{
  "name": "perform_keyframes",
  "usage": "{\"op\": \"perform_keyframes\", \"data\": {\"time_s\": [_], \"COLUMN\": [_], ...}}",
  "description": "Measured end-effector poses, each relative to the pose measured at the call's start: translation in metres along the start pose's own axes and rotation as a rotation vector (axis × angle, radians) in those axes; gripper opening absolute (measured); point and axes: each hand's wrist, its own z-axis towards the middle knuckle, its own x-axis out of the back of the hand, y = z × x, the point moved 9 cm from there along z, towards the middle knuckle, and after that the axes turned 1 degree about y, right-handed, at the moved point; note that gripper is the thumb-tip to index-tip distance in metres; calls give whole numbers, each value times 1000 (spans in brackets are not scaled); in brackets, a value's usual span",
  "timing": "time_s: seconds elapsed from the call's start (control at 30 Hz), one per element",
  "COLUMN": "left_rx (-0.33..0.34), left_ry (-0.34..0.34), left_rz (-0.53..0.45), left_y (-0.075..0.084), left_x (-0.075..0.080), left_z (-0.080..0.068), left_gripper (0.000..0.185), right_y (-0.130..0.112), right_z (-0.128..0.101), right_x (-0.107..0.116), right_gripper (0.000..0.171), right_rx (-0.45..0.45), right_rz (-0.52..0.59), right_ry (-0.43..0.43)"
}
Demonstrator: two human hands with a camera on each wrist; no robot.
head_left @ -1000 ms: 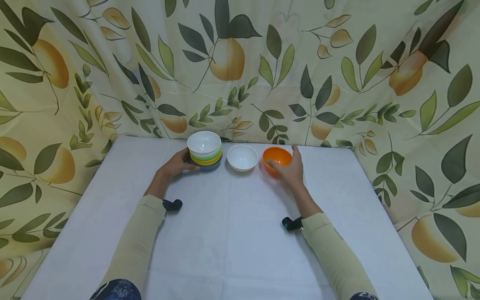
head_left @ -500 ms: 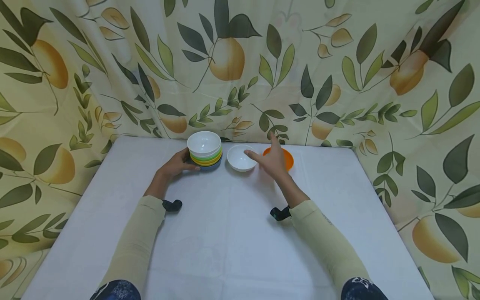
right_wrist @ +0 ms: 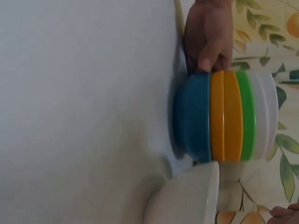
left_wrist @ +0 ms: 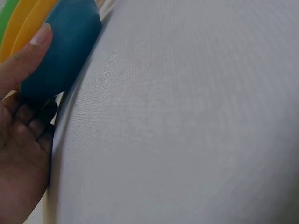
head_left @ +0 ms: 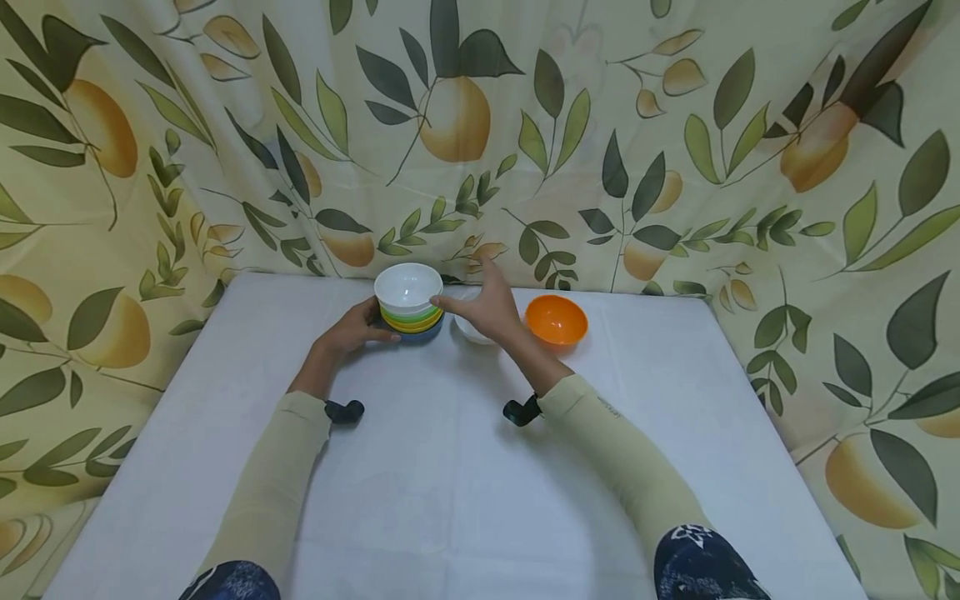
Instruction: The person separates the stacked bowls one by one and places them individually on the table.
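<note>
A stack of nested bowls stands at the back of the table, with white bowls point(head_left: 408, 287) on top, green and yellow ones point(right_wrist: 231, 116) below, and a blue bowl point(left_wrist: 70, 51) at the bottom. My left hand point(head_left: 348, 329) grips the stack low on its left side, thumb against the blue bowl and fingers around its far side. My right hand point(head_left: 487, 304) is open, thumb spread toward the stack's right rim and fingers pointing up. It passes over a single white bowl point(right_wrist: 187, 198) and partly hides it in the head view. Only its fingertips point(right_wrist: 286, 214) show in the right wrist view.
To the right of the white bowl an orange bowl point(head_left: 557, 321) sits upright. All stand on a white-covered table point(head_left: 420, 467) near its back edge, before a fruit-patterned curtain point(head_left: 465, 192).
My right hand has left the orange bowl and swept left across the white bowl to the stack. The orange bowl now shows fully. My left hand keeps its place on the stack.
</note>
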Motion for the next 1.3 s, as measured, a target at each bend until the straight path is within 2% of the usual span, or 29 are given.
{"op": "perform_keyframes", "data": {"time_s": [0.13,0.3,0.6,0.7,0.83,0.9,1.1,1.3], "left_rx": [-7,2,-23,-31,-28,-23,-34,-56], "left_ry": [-6,-2,-20,-20,-29,-32,-22,-9], "left_rz": [-8,15,18,10,6,6,17,24], "left_y": [-1,-3,-3,0,17,19,1,3], "left_x": [0,0,-3,-3,-5,-6,-4,-2], "left_z": [-1,-3,-5,-7,-16,-17,-4,-3], "left_gripper": [115,114,111,111,107,105,107,109], "right_y": [-8,-16,-19,-22,-23,-22,-20,-24], "right_z": [1,4,12,14,17,18,18,19], "right_x": [-17,-34,-53,-57,-61,-63,-67,-68], "right_gripper": [119,119,119,112,106,105,106,107], "right_rx": [1,43,61,94,108,104,97,112], "right_rz": [-14,-39,-69,-68,-55,-54,-65,-51], "right_ry": [-31,-57,-83,-84,-91,-96,-107,-100]}}
